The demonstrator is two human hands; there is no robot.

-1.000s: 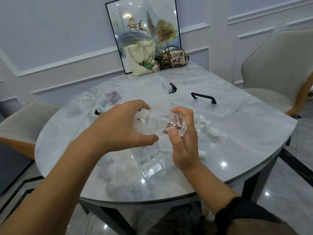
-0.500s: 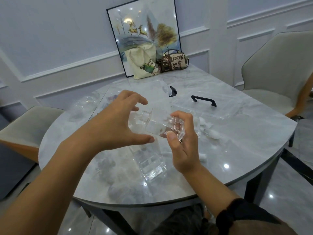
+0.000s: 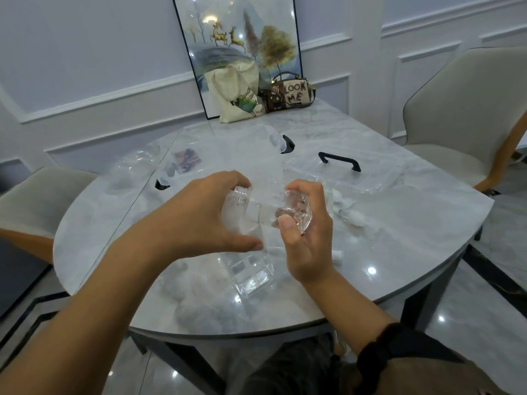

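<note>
Above the middle of the marble table I hold a clear plastic bottle lying sideways between both hands. My left hand curls round its left end, thumb underneath. My right hand grips its right end, thumb on the front, fingers behind. Below them a second clear square bottle lies on the table. White cotton balls are heaped near the front edge.
A clear storage box with black clips and a clear lid with a black handle lie behind my hands. Small white bits lie to the right. A tote bag, a handbag and a framed picture stand at the back. Chairs flank the table.
Half a second ago my left hand was spread open off the bottle; now it has closed round the bottle's left end again. My right hand has kept its grip.
</note>
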